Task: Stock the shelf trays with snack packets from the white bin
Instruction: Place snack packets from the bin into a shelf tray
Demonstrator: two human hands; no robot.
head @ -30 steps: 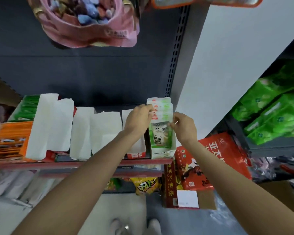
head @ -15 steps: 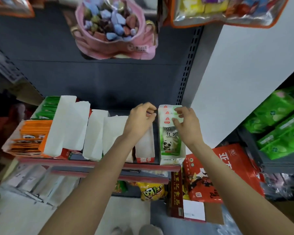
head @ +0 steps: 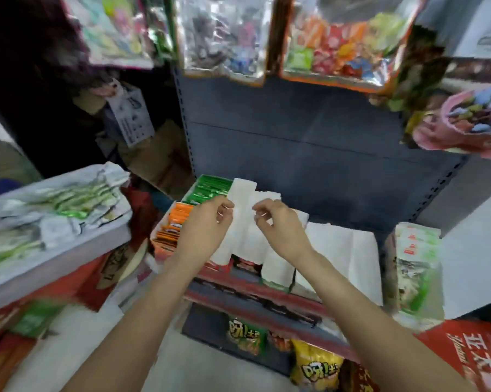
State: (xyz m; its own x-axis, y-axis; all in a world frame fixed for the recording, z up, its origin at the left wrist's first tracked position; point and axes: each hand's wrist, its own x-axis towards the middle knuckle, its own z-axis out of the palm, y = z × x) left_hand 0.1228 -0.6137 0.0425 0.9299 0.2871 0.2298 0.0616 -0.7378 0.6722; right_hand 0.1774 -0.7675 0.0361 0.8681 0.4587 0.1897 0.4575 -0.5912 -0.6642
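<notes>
Both hands have left the panda-packet tray (head: pixel 414 267), now far right on the shelf, and hang over the white trays (head: pixel 243 222). The left hand (head: pixel 207 224) and right hand (head: pixel 278 227) are loosely curled, holding nothing. The white bin (head: pixel 54 250) of packets stands at the left.

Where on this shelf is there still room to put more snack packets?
The white paper-lined trays in the middle look bare. They sit between the orange packets on the left and the green-and-white packets at the right end. Those two spots, and the green packets at the back left, are crowded. The white plastic bin is heaped too.
</notes>
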